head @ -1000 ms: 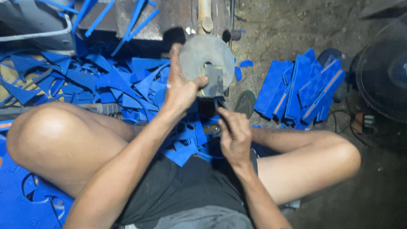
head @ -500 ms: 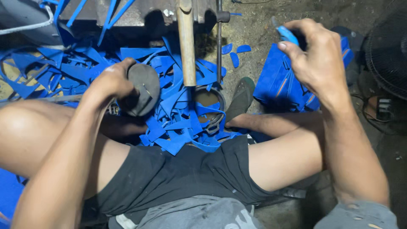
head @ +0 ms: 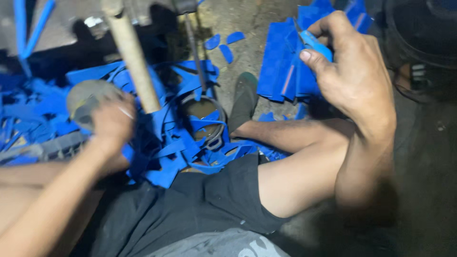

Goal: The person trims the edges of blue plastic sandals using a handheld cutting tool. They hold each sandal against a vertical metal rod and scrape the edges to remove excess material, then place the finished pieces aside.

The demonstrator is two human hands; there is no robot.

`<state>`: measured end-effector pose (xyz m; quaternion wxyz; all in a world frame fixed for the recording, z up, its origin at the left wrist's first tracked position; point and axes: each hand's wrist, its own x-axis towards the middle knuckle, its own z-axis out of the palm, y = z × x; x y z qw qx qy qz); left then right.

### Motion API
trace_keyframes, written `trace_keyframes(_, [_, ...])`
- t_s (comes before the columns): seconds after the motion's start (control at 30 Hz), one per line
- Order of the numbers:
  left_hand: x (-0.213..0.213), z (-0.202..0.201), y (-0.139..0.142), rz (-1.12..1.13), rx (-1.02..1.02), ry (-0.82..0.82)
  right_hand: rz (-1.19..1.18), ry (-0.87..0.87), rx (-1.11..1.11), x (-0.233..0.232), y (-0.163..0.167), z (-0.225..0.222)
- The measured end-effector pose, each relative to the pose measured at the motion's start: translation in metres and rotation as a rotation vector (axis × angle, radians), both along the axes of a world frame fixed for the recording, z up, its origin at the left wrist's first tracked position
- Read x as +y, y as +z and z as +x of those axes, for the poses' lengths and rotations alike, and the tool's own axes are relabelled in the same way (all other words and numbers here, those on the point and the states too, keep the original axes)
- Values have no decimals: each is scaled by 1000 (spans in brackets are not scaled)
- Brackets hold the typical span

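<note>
The right hand (head: 350,71) pinches a blue strip (head: 314,44) above the stack (head: 285,71); a loose grip could drop it. The left hand (head: 112,121) clutches a grey disc (head: 83,100), blurred, near the scraps (head: 176,143).

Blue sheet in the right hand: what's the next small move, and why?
Probably lift the blue sheet clear of the stack of blue sheets. The right hand pinches only its near edge, and the rest seems to lie on the stack. The left hand grips a grey disc.

Honestly can't spot any packages, labels, signs or screens anywhere in this shot, just nothing.
</note>
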<state>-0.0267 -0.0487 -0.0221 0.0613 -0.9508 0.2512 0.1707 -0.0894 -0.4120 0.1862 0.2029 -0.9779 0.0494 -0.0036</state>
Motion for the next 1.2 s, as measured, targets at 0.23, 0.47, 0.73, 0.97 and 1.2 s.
trace_keyframes(0.23, [-250,-40,-33,-809,626,0,44,-141,-38,-54,1,-6])
trace_keyframes(0.47, [-378,-26,-72,-669,596,537,176,-322,-43,-72,-14,-16])
trace_keyframes(0.73, [-379,-14,-62,-854,547,569,394,-426,-68,-84,-21,-21])
trace_keyframes(0.97, [-264,-14,17,-1403,1621,831,439,-417,-105,-56,-35,-8])
trace_keyframes(1.2, [-130,-15,95,-1502,958,569,299,-207,-54,62,-60,27])
